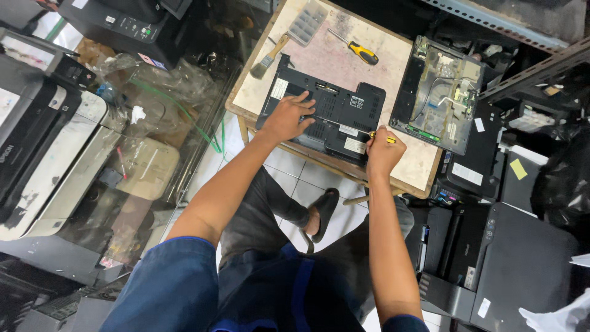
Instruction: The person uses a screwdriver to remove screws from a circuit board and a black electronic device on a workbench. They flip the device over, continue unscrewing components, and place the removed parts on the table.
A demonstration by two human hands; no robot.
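A black laptop base (335, 107) lies upside down on a small worn wooden table (424, 163). My left hand (289, 117) presses flat on its left part, fingers spread. My right hand (383, 150) is closed around a yellow-handled screwdriver (389, 140), its tip at the base's near right corner. A second laptop shell (437, 93) with bare wiring lies at the table's right end.
On the table's far side lie another yellow-and-black screwdriver (361, 51), a paintbrush (269, 58) and a clear parts tray (307, 23). Printers (43, 160) crowd the left. More black printers (504, 258) stand at the right, below metal shelving (528, 64). My sandalled foot (322, 212) rests on the tiled floor.
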